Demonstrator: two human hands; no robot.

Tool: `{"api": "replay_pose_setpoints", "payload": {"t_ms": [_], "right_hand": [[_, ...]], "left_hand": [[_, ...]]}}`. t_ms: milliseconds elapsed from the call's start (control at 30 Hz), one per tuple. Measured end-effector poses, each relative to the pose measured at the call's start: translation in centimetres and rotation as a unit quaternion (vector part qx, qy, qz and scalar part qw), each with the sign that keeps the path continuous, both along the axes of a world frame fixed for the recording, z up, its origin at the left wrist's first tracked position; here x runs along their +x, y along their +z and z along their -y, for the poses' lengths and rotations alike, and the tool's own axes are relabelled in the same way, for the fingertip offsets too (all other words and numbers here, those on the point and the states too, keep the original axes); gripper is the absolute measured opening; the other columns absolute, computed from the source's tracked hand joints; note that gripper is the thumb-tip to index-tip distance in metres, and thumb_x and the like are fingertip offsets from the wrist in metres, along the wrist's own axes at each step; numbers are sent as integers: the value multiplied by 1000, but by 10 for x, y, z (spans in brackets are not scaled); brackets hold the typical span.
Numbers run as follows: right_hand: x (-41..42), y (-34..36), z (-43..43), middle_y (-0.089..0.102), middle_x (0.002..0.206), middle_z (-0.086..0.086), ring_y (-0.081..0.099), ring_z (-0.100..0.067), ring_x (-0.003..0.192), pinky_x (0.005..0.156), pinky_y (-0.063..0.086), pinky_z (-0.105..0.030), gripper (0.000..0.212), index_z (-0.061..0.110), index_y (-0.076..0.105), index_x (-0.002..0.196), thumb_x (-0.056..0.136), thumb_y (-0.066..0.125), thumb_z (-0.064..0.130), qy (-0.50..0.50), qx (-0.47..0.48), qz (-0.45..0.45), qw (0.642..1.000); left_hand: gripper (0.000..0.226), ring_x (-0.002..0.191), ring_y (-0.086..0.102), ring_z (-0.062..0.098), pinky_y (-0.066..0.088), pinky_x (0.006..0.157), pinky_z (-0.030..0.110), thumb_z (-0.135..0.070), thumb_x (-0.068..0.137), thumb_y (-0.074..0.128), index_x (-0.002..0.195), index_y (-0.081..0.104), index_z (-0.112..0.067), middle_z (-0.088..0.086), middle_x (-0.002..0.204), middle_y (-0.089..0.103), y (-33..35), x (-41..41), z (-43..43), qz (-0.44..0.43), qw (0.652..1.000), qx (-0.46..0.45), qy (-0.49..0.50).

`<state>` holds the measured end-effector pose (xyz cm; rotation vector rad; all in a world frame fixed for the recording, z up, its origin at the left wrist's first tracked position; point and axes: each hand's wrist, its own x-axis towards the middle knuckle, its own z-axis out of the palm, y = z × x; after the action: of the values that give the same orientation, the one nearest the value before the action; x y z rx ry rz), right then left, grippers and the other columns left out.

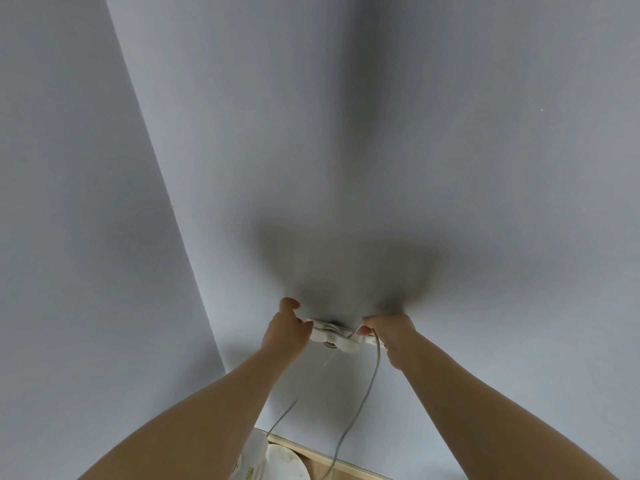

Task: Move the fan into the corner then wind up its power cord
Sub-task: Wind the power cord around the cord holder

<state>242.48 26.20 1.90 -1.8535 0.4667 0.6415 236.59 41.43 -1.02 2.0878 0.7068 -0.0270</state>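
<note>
Only a white part of the fan [334, 337] shows between my two hands, close against the blue-grey wall, with turns of cord lying across it. My left hand [284, 332] grips its left end. At its right end, my right hand [391, 336] pinches the grey power cord [367, 389]. From there the cord hangs down in a long slack loop towards the floor. A second stretch of cord [282, 419] runs below my left forearm. A round white piece [287, 460], perhaps the fan's base, shows at the bottom edge. The rest of the fan is hidden by my arms.
Two blue-grey walls meet in a corner line [166, 202] to the left of my hands. A pale wooden strip [346, 462] runs along the bottom of the wall. My shadow falls on the wall above the hands.
</note>
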Motion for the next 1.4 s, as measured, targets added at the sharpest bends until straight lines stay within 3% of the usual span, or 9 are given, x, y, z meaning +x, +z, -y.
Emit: {"api": "replay_pose_setpoints", "payload": {"t_ms": [233,400,567,667,833,967,1133,1233,1400], "right_hand": [[-7,6,-6,48,56,-4,34,-10,43,29,22,-11,18,5,54,75,91,46,2,-30,108,-36,993],[-5,8,-11,57,56,-5,41,-7,35,28,26,-10,22,3,58,70,91,50,3,-31,140,-60,988],[-7,9,-14,59,35,-4,48,-4,23,30,36,-11,21,-2,59,71,90,52,-2,-57,193,-68,977],[-6,9,-11,57,41,-5,45,-5,23,30,36,-12,23,-2,61,68,90,52,-2,-50,178,-64,981],[-2,5,-10,44,53,-1,34,-5,27,29,27,-12,25,6,58,67,90,50,3,-39,163,-75,983],[-3,6,-12,38,52,2,28,-5,36,32,24,-13,23,10,58,67,90,55,8,-27,144,-82,986],[-1,2,-17,37,54,1,28,-8,44,34,26,-14,24,12,52,65,88,61,10,-3,123,-63,990],[1,-1,-21,37,54,-2,31,-11,46,41,27,-19,24,11,45,64,86,53,5,43,51,-13,998],[-4,-24,-18,51,60,-3,42,-13,47,45,32,-19,10,8,55,81,88,49,7,110,-52,5,993]], "left_hand": [[31,96,65,26,49,78,33,-19,94,47,124,40,-15,2,97,57,7,-2,1,3,999,-12,-34],[27,86,59,21,45,73,27,-1,86,40,89,56,-22,12,111,68,12,-1,6,-29,996,-66,-49],[26,93,51,16,39,65,19,-5,91,46,104,65,-16,3,101,57,16,-5,19,-54,982,-109,-148],[21,91,48,16,37,62,18,-8,91,47,92,62,-22,1,100,53,18,-6,22,-46,975,-121,-180],[10,83,58,10,43,75,21,-23,95,51,88,57,-21,-2,90,62,18,-3,21,-32,975,-135,-176],[10,87,54,14,42,77,22,-25,95,53,98,57,-17,1,94,60,17,-1,22,-24,977,-111,-182],[21,74,56,16,49,74,28,-21,97,49,76,48,-19,1,78,58,13,4,18,24,989,-105,-101],[15,75,54,19,48,70,30,-25,97,48,85,50,-14,1,77,56,12,9,15,66,996,-64,-14],[25,72,52,15,40,62,24,-43,89,57,93,56,-19,-6,77,54,16,15,6,85,996,25,-14]]}}
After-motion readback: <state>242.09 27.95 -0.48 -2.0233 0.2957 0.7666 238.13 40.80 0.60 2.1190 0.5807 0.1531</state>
